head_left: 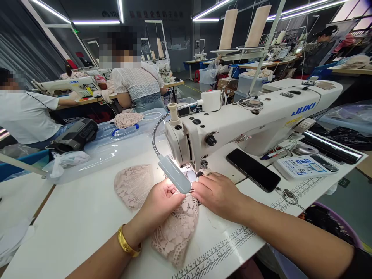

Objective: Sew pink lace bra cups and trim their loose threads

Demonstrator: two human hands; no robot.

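The left hand [158, 203] pinches the pink lace piece [174, 228], its grip closed on the cloth's upper edge just beneath the lamp [174, 173]. The right hand [217, 193] lies flat, fingers together, pressing the lace onto the worktop [87, 217] just beside the left grip, in front of the sewing machine [247, 120]. A phone [252, 169] lies beyond the right hand.
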